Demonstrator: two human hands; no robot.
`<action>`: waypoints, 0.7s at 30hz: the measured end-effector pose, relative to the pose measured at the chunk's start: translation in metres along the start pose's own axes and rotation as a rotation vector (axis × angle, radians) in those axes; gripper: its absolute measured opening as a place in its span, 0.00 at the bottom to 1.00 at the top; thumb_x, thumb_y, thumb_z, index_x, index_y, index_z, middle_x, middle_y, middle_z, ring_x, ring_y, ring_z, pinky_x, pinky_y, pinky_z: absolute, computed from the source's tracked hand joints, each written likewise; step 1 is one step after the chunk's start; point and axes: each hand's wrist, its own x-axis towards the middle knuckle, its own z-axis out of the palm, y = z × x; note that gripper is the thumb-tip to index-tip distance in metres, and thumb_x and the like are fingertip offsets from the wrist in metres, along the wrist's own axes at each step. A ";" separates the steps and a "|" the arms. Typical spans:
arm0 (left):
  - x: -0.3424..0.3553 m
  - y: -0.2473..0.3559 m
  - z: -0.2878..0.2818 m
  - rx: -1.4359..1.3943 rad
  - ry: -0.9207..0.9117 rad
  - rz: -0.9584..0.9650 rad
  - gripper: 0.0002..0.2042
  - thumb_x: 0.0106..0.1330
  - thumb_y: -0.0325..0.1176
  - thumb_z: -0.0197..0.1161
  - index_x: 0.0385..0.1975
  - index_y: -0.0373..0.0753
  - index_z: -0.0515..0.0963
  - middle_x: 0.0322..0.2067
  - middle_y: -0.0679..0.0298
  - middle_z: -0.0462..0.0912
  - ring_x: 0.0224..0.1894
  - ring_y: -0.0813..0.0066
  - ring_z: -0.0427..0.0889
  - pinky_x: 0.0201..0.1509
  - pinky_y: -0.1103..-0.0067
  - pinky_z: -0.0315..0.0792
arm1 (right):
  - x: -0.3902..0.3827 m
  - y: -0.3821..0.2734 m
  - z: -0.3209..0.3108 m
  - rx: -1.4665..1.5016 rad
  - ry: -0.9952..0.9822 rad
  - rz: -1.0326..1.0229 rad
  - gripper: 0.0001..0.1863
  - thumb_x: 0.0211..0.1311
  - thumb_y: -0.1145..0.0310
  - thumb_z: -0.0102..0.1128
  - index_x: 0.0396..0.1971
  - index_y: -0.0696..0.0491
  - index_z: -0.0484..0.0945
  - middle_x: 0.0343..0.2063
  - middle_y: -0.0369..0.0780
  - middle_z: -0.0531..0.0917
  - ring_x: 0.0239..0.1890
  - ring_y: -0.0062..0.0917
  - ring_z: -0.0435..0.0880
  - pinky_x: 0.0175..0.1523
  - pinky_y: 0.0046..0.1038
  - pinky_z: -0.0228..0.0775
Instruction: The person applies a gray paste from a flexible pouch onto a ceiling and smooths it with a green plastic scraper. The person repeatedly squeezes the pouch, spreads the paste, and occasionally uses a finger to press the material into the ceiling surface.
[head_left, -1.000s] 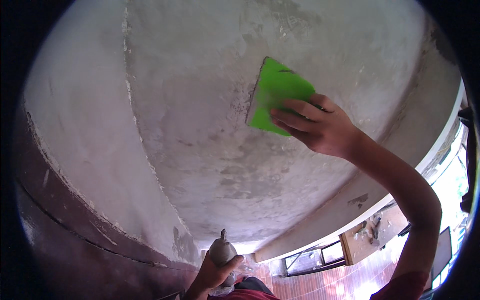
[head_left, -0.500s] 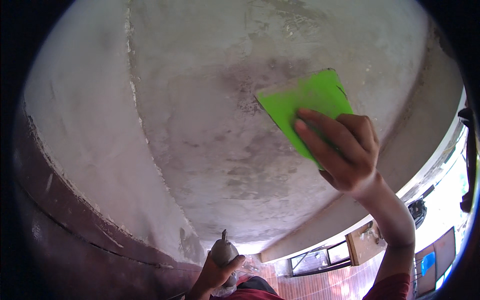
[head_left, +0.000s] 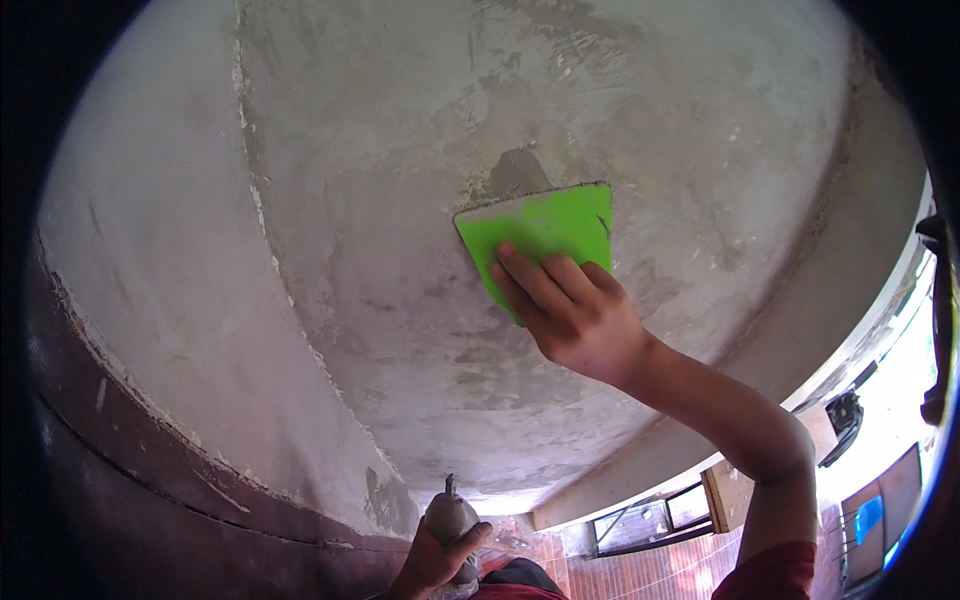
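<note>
My right hand (head_left: 580, 320) grips a flat bright green plastic putty spreader (head_left: 560, 222), fingertips pressed on its face. The spreader's wide upper edge lies against the grey plastered wall (head_left: 380, 230). Just above that edge is a darker, damp-looking patch (head_left: 518, 172). Low in the picture, my left hand (head_left: 437, 555) is wrapped round a rounded grey lump with a short pointed tip (head_left: 452, 515). What it is made of I cannot tell, and its lower part is partly hidden by the fingers.
A rough ridge (head_left: 265, 220) runs down the plaster on the left, beyond which a dark reddish band (head_left: 150, 440) curves along the edge. At lower right are a reddish tiled floor (head_left: 640, 575), a window-like frame (head_left: 655, 520), a brown board (head_left: 728, 498) and a blue object (head_left: 868, 520).
My right hand and the green spreader have moved left and slightly down across the plaster. A darker patch now shows above the spreader's edge. My left hand still holds the grey lump, almost unmoved.
</note>
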 end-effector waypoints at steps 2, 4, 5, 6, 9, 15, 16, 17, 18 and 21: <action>0.000 -0.001 -0.001 0.017 0.017 0.013 0.21 0.55 0.29 0.71 0.45 0.39 0.68 0.34 0.67 0.75 0.35 0.77 0.76 0.39 0.77 0.72 | -0.008 -0.001 -0.002 -0.001 -0.026 -0.021 0.22 0.39 0.73 0.60 0.41 0.56 0.84 0.49 0.40 0.79 0.38 0.22 0.77 0.28 0.20 0.71; 0.001 -0.003 -0.001 -0.019 0.037 0.058 0.16 0.56 0.32 0.72 0.39 0.38 0.71 0.29 0.68 0.77 0.30 0.80 0.76 0.34 0.79 0.71 | -0.015 -0.002 -0.008 0.025 -0.063 -0.025 0.22 0.40 0.73 0.60 0.41 0.56 0.84 0.49 0.40 0.79 0.37 0.22 0.77 0.29 0.21 0.71; 0.001 -0.004 -0.001 -0.038 0.048 0.081 0.15 0.57 0.34 0.72 0.36 0.37 0.73 0.26 0.69 0.78 0.28 0.81 0.76 0.32 0.80 0.71 | -0.017 -0.004 -0.012 0.038 -0.082 -0.022 0.22 0.40 0.73 0.60 0.41 0.56 0.84 0.49 0.40 0.79 0.37 0.22 0.77 0.29 0.21 0.71; 0.001 -0.005 -0.001 -0.034 0.038 0.082 0.15 0.57 0.33 0.72 0.36 0.38 0.73 0.26 0.69 0.78 0.28 0.81 0.76 0.32 0.80 0.71 | -0.018 -0.007 -0.018 0.049 -0.093 -0.005 0.22 0.38 0.73 0.61 0.41 0.56 0.84 0.49 0.40 0.79 0.36 0.22 0.77 0.30 0.21 0.71; 0.003 -0.008 -0.003 -0.002 -0.001 0.075 0.15 0.57 0.31 0.71 0.38 0.38 0.72 0.28 0.68 0.78 0.29 0.80 0.77 0.33 0.79 0.72 | -0.017 -0.018 -0.042 0.113 -0.104 0.103 0.22 0.39 0.75 0.62 0.41 0.56 0.84 0.47 0.40 0.81 0.35 0.25 0.78 0.33 0.23 0.73; 0.006 -0.012 -0.003 -0.035 0.036 0.072 0.16 0.56 0.28 0.71 0.40 0.40 0.70 0.29 0.68 0.77 0.30 0.78 0.78 0.34 0.79 0.72 | -0.006 -0.031 -0.079 0.753 0.329 1.041 0.11 0.58 0.76 0.60 0.41 0.60 0.81 0.32 0.42 0.83 0.28 0.23 0.80 0.36 0.23 0.72; 0.006 -0.012 -0.002 -0.069 0.053 0.089 0.16 0.56 0.30 0.72 0.39 0.39 0.71 0.28 0.68 0.77 0.29 0.79 0.77 0.34 0.79 0.72 | -0.004 -0.032 -0.080 0.901 0.436 1.182 0.10 0.59 0.76 0.60 0.41 0.61 0.81 0.31 0.41 0.83 0.29 0.21 0.79 0.36 0.22 0.71; 0.007 -0.012 -0.002 -0.102 0.071 0.108 0.16 0.56 0.31 0.73 0.38 0.38 0.72 0.27 0.69 0.77 0.29 0.81 0.77 0.33 0.80 0.71 | -0.002 -0.034 -0.081 1.044 0.540 1.320 0.10 0.60 0.76 0.59 0.41 0.61 0.80 0.31 0.40 0.83 0.30 0.19 0.79 0.37 0.21 0.71; 0.007 -0.013 -0.002 -0.111 0.064 0.112 0.16 0.56 0.31 0.72 0.38 0.38 0.72 0.27 0.69 0.77 0.29 0.81 0.77 0.33 0.80 0.71 | 0.000 -0.036 -0.080 1.190 0.648 1.457 0.10 0.61 0.76 0.59 0.41 0.62 0.80 0.31 0.39 0.83 0.30 0.17 0.78 0.37 0.20 0.70; 0.006 -0.014 -0.005 -0.112 0.062 0.112 0.16 0.56 0.30 0.72 0.38 0.38 0.71 0.27 0.69 0.77 0.29 0.80 0.77 0.33 0.80 0.71 | 0.005 -0.044 -0.074 1.413 0.831 1.520 0.10 0.62 0.78 0.58 0.42 0.63 0.79 0.33 0.37 0.83 0.33 0.16 0.79 0.39 0.18 0.70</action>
